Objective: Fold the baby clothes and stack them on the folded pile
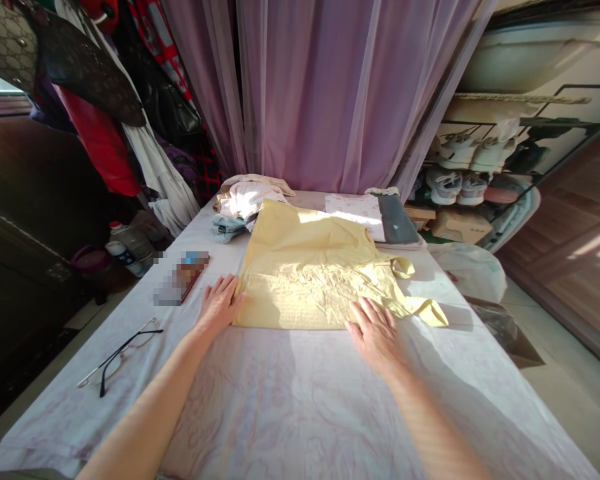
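Observation:
A yellow garment [305,260] lies spread on the cloth-covered table [280,400], with gathered wrinkles across its middle and looped straps at its right side. My left hand [221,303] rests at the garment's left edge, its fingers apart and pointing away from me. Near the lower right part of the garment, my right hand [375,330] lies with spread fingers on the fabric. Neither hand grips anything.
Glasses [123,353] and a pixelated phone-like item [183,280] lie on the left. Behind the garment are a rumpled clothes pile [253,200] and folded clothes [355,212]. A purple curtain [320,93] hangs beyond; a shoe rack [510,123] stands at the right.

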Motion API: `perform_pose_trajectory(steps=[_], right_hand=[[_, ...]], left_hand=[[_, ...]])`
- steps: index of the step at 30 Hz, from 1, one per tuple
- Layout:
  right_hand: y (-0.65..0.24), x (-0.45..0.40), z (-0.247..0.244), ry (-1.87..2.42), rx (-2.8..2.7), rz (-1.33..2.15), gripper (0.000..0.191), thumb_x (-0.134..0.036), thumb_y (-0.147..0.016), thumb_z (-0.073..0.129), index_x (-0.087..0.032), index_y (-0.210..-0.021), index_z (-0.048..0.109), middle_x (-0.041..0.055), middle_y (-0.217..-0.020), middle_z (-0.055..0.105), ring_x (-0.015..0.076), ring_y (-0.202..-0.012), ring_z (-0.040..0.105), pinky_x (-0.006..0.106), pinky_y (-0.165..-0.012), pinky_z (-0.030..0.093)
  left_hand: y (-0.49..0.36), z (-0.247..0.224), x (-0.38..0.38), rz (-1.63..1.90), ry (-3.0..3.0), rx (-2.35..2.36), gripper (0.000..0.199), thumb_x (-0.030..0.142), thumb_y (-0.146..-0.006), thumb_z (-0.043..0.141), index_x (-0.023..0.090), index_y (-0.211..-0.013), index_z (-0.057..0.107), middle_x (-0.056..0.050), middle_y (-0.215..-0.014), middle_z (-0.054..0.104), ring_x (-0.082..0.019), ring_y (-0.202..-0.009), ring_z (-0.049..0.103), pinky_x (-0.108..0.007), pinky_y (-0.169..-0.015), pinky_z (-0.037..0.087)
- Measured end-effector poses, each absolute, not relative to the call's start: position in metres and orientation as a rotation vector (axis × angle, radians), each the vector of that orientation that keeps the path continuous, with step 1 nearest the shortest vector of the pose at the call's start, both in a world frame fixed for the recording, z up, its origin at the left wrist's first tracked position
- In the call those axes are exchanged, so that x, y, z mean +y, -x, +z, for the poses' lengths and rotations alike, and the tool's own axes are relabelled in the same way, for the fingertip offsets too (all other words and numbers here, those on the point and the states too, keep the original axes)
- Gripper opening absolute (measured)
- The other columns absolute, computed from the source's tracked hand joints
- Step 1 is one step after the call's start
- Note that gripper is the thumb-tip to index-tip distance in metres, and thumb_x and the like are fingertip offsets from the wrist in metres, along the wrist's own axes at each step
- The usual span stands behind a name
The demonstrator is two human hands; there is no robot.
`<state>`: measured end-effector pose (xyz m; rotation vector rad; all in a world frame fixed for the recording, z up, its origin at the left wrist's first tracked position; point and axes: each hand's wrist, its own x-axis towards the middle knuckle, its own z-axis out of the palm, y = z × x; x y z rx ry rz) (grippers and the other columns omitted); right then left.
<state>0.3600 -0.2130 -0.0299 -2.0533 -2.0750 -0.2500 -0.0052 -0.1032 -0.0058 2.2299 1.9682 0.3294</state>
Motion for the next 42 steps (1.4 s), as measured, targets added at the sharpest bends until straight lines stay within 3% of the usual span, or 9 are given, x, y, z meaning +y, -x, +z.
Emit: perform_pose_trajectory(steps=[5,9,13,24,26,29,32,42], right_hand=[[-0.362,-0.212,-0.032,2.014,-2.071,-0.303,0.043,-0.039,-0.097,0.039,-0.023,-0.132,0.059,0.0116,-0.143,0.054,0.0278,-0.135,0.044,0.049,-0.113,0.029],[-0.364,-0.212,-0.037,1.973,-2.068,-0.357,0.044,-0.039,-0.098,0.037,-0.021,-0.132,0.059,0.0123,-0.142,0.054,0.0281,-0.134,0.044,0.050,-0.112,0.029],[-0.366,-0.212,-0.039,1.955,-2.084,-0.385,0.045,-0.039,-0.098,0.037,-0.020,-0.132,0.059,0.0119,-0.141,0.055,0.0278,-0.134,0.045,0.049,-0.112,0.030],[-0.367,-0.213,-0.038,1.923,-2.090,-0.429,0.045,-0.040,-0.098,0.037,-0.019,-0.130,0.060,0.0132,-0.140,0.056,0.0278,-0.131,0.048,0.050,-0.109,0.034],[-0.367,-0.213,-0.038,1.905,-2.091,-0.442,0.046,-0.041,-0.098,0.036,-0.019,-0.129,0.061,0.0132,-0.139,0.057,0.0277,-0.130,0.048,0.049,-0.108,0.034],[-0.368,-0.212,-0.039,1.887,-2.080,-0.458,0.047,-0.043,-0.098,0.034,-0.019,-0.127,0.062,0.0129,-0.136,0.059,0.0273,-0.129,0.050,0.048,-0.107,0.035],[-0.370,-0.211,-0.041,1.887,-2.077,-0.469,0.045,-0.042,-0.098,0.035,-0.020,-0.127,0.062,0.0128,-0.135,0.060,0.0271,-0.129,0.050,0.048,-0.107,0.035],[-0.370,-0.212,-0.042,1.845,-2.101,-0.533,0.045,-0.042,-0.098,0.036,-0.018,-0.124,0.063,0.0141,-0.134,0.061,0.0283,-0.129,0.050,0.048,-0.107,0.035]], left_hand=[[-0.002,0.003,-0.096,0.483,-2.173,1.978,0.043,0.034,-0.096,0.037,0.025,-0.133,0.058,-0.006,-0.149,0.050,-0.025,-0.142,0.038,-0.046,-0.118,0.027],[-0.027,0.005,-0.094,0.285,-2.284,1.923,0.053,0.038,-0.098,0.034,0.021,-0.147,0.042,-0.008,-0.155,0.041,-0.027,-0.147,0.028,-0.053,-0.121,0.015],[-0.037,0.001,-0.095,0.088,-2.412,1.882,0.061,0.047,-0.098,0.034,0.019,-0.153,0.033,-0.009,-0.159,0.031,-0.030,-0.148,0.024,-0.057,-0.120,0.014],[0.017,0.003,-0.087,0.204,-2.398,1.756,0.054,0.040,-0.098,0.027,0.025,-0.148,0.040,-0.004,-0.157,0.037,-0.027,-0.147,0.027,-0.059,-0.118,0.016],[0.026,0.002,-0.085,0.324,-2.278,1.718,0.051,0.039,-0.098,0.026,0.026,-0.140,0.050,-0.004,-0.153,0.044,-0.026,-0.146,0.032,-0.057,-0.118,0.019],[0.035,0.002,-0.090,0.469,-2.171,1.646,0.043,0.043,-0.095,0.034,0.025,-0.108,0.070,-0.006,-0.144,0.056,-0.026,-0.141,0.040,-0.053,-0.118,0.022],[0.040,0.003,-0.108,0.481,-2.187,1.584,0.034,0.047,-0.087,0.048,0.024,-0.081,0.071,-0.006,-0.137,0.061,-0.029,-0.138,0.043,-0.053,-0.117,0.023],[0.015,0.006,-0.144,0.540,-2.038,1.811,0.015,0.039,-0.074,0.070,0.024,-0.071,0.069,-0.008,-0.140,0.058,-0.035,-0.138,0.041,-0.061,-0.116,0.020]])
